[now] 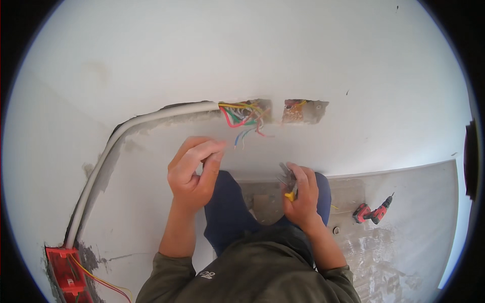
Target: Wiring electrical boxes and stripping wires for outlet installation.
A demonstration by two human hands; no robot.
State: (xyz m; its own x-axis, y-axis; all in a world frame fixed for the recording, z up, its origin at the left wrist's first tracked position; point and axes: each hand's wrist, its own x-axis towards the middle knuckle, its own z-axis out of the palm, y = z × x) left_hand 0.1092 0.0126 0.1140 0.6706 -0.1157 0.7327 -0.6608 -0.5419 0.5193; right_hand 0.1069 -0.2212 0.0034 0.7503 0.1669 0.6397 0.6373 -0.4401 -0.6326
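Observation:
My left hand (194, 174) is raised below a bundle of coloured wires (241, 113) hanging from a rough cut opening in the white wall. Its thumb and index finger come together just left of the dangling blue wire ends (237, 139); anything between the fingertips is too small to make out. My right hand (303, 197) grips pliers with yellow on the handles (290, 194), jaws pointing up, lower and to the right of the wires. A second cut opening (316, 113) with a few wires inside sits right of the first. A pale conduit (151, 114) runs into the first opening from the left.
Red wall boxes (60, 267) with yellow and red wires sit at lower left, where the conduit ends. My legs in dark trousers are below my hands. A red and black drill (378, 214) lies on the dusty floor (384, 252) at right, near a small round object (336, 230).

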